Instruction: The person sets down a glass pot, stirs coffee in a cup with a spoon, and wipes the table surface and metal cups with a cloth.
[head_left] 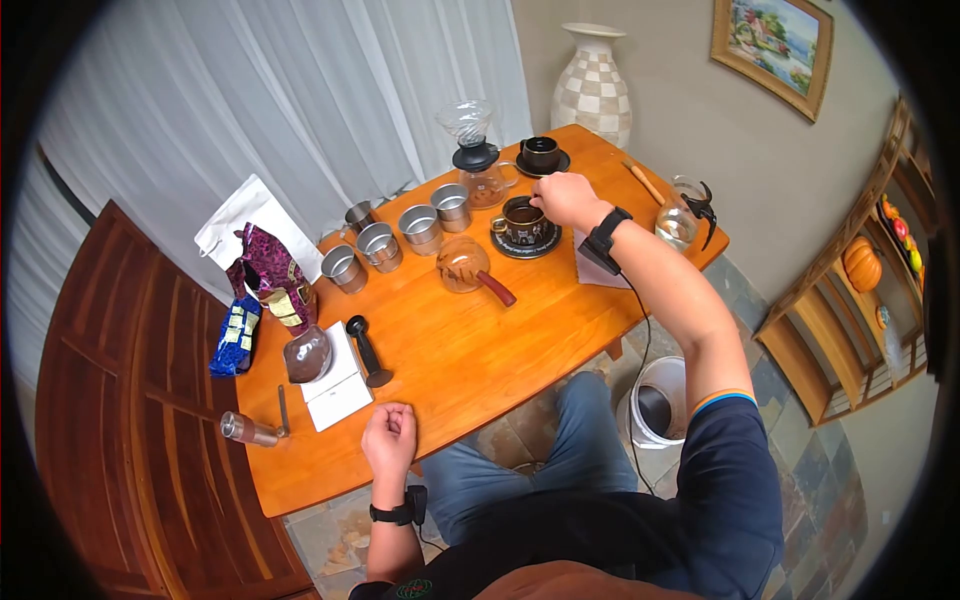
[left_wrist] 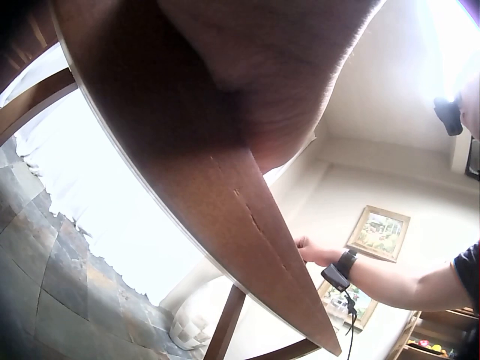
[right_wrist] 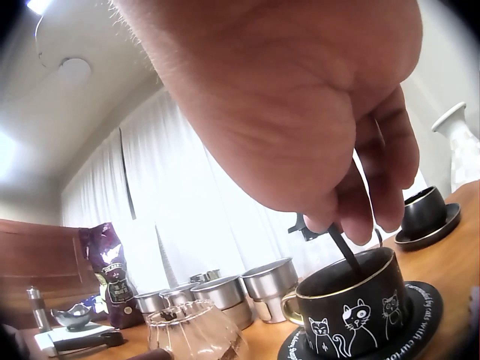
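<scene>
My right hand [head_left: 570, 200] is over a black cup [right_wrist: 352, 304] with white cat drawings and a gold rim. Its fingertips pinch a thin dark stick-like handle [right_wrist: 344, 249], whose lower end is hidden inside the cup. Under the cup lies a black saucer [head_left: 528, 248] with white lettering. Dark liquid [head_left: 522, 214] shows in the cup. My left hand [head_left: 390, 437] rests at the table's front edge, its fingers loosely curled and holding nothing. Nearest to it are a black scoop [head_left: 368, 352] and a white flat board-like item [head_left: 338, 398].
A round glass vessel [head_left: 460, 264] with a red-brown handle stands mid-table, before several metal cups [head_left: 420, 232]. Behind are a glass dripper [head_left: 468, 122] on a server and another black cup [head_left: 541, 152]. A glass pot [head_left: 676, 224] is right; bags [head_left: 272, 275] stand left.
</scene>
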